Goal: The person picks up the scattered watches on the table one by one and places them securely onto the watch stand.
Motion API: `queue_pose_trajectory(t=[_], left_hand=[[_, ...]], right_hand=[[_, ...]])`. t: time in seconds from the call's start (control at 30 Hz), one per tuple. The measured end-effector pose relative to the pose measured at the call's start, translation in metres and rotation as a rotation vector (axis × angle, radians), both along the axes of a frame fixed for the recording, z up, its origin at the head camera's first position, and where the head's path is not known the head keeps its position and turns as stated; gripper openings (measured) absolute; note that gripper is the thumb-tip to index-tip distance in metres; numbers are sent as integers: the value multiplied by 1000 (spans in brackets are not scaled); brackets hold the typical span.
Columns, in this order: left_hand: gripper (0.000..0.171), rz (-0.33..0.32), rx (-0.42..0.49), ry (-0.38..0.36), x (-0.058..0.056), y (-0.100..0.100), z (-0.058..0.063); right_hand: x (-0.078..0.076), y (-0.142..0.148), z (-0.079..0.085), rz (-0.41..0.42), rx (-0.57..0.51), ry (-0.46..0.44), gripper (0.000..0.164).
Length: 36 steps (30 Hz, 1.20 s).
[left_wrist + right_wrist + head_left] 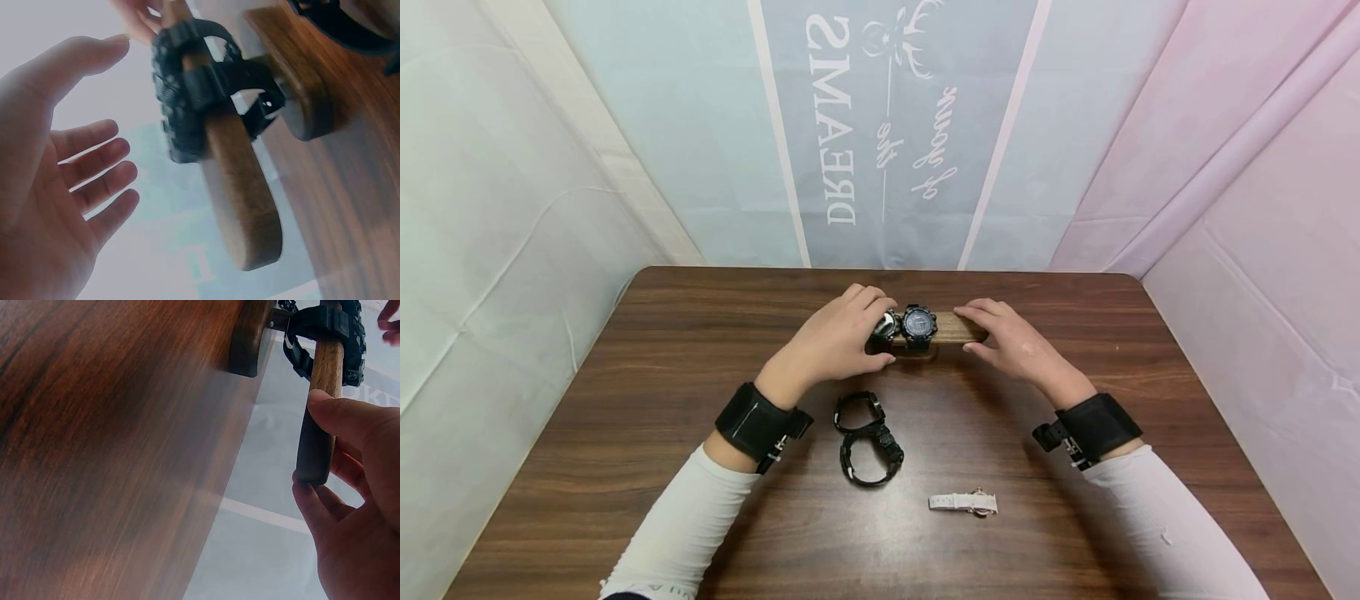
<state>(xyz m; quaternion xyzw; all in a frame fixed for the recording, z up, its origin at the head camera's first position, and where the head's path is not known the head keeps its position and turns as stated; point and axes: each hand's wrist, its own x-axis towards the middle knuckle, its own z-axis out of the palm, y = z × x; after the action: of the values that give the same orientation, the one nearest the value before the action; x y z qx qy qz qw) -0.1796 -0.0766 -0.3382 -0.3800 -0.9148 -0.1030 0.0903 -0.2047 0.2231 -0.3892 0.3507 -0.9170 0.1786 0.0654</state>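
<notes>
your right hand (1021, 343) grips the right end of the wooden watch stand (951, 328), near the far edge of the brown table (1150, 367). your left hand (835, 342) is spread wide, just beside two black wristwatches (919, 325) looped around its bar. nearer you lie two more black watches (892, 450) and a white-strapped watch (955, 502).

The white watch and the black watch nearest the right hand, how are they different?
The white watch lies on the table; the black watch is looped round the wooden bar. The white watch has golden trim, while the black watch looks dark all over. Both have straps.
</notes>
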Motion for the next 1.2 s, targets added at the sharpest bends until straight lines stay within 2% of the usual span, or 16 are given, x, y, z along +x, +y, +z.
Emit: queue_pose_trajectory(t=[0.23,0.4,0.5,0.7,0.87,1.03,1.2], left_hand=[[64,-61,20,57,26,-3,8],[61,-83,34,90,45,-7,7],[60,-94,48,78,58,-8,5],[63,-104,13,18,86,-12,-7],[63,-102,-9,-10,105,-17,-19],[62,-104,-6,-45,118,-22,-31],[63,-93,4,-71,126,-22,-40]], right_hand=[[2,0,2,-6,5,4,56],[3,0,3,-3,9,-6,57],[3,-1,4,-2,11,-9,57],[4,-1,5,-2,11,-14,57],[4,-1,5,-5,13,-17,56],[5,-1,4,-6,16,-15,56],[5,0,3,-10,17,-15,57]])
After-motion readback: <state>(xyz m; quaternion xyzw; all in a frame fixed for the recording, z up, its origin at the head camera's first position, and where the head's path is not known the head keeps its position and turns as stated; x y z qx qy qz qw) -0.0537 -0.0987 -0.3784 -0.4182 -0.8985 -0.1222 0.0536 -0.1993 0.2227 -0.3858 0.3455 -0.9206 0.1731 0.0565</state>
